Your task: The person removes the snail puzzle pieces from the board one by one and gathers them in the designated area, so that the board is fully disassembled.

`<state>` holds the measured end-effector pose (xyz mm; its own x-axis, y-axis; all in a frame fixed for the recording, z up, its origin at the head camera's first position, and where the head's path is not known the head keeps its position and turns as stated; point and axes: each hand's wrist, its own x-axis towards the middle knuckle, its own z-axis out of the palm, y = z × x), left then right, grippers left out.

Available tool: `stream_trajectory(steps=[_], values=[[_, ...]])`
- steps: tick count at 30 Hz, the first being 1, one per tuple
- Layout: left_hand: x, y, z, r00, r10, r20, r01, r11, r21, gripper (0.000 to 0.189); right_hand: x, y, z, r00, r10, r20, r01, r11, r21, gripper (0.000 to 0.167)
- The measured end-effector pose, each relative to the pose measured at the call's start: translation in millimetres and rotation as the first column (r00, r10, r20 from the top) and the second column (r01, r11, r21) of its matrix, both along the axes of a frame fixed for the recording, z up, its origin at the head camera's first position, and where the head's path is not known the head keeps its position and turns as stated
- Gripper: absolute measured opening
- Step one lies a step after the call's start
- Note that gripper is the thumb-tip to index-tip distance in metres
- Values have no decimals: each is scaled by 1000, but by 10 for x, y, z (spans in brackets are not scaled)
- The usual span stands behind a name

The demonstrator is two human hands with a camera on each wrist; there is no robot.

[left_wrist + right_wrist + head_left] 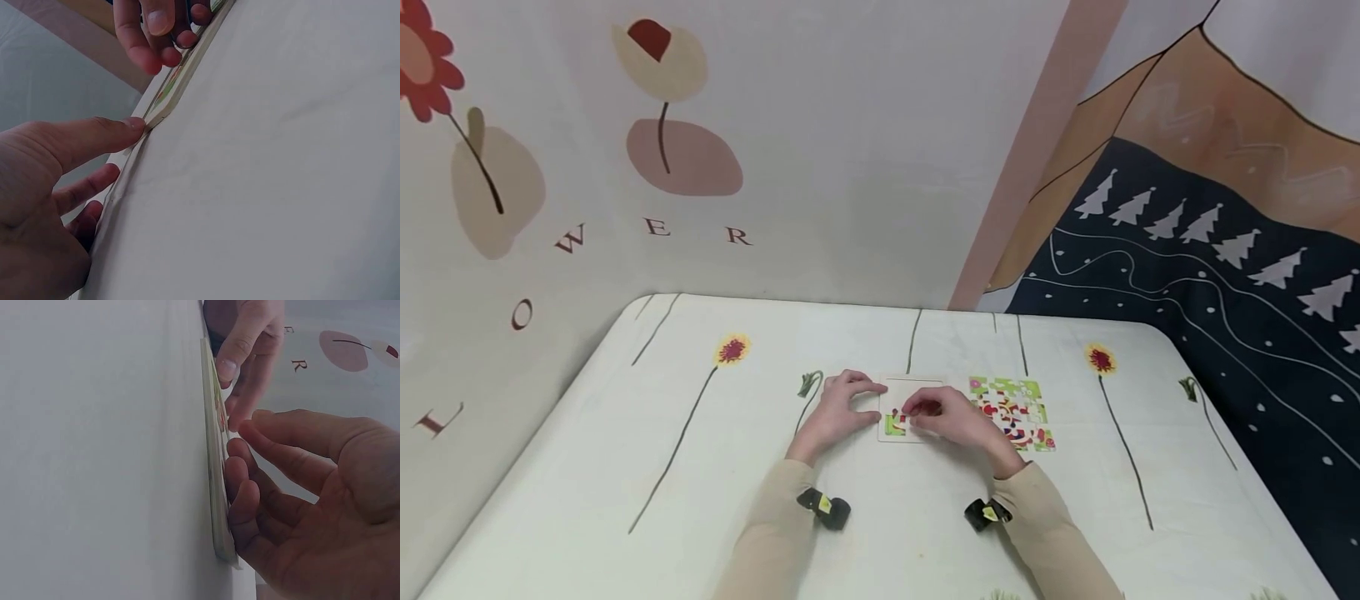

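Note:
A square puzzle tray [919, 386] with a pale rim lies on the table, with a few green and red puzzle pieces [894, 425] in its lower left. My left hand [844, 406] is at the tray's left side, thumb and index finger stretched to its edge. In the left wrist view, that thumb [134, 124] touches the tray's corner. Over the tray bends my right hand [951, 414], its thumb and index fingertips close together by the placed pieces. I cannot tell whether a piece is between them. Its other curled fingers [244, 500] hang right over the tray.
Right of the tray lies a loosely laid-out group of puzzle pieces [1011, 408], green, red and white, partly behind the right wrist. The white tablecloth [700, 500] has printed flowers. A printed curtain [850, 167] stands behind the table. Both sleeves carry black wrist cameras.

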<state>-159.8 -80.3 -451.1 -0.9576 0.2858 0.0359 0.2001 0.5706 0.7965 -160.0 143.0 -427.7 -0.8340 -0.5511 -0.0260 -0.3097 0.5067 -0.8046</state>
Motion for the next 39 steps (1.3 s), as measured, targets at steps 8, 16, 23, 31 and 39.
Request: stream_trajectory(steps=[8,16,23,31,39], values=[[-1,-3,-8,1000,-11,-24,11,1000,-3,39,-43,-71,-12,1000,19,14,-19,999,34,25],[-4,-10,-34,998,-13,-64,13,1000,-8,37,-53,-110,-27,1000,3,20,-4,999,49,21],[-17,0,-45,1000,-1,-17,1,1000,-17,37,-51,-122,-34,1000,-3,18,3,1000,1,19],[-6,10,-13,1000,3,-13,-3,1000,-21,38,-57,-124,-47,999,12,39,-9,998,-56,21],[-6,8,-16,1000,11,-13,-11,1000,-14,38,-61,-127,-38,998,8,56,-3,996,-89,22]])
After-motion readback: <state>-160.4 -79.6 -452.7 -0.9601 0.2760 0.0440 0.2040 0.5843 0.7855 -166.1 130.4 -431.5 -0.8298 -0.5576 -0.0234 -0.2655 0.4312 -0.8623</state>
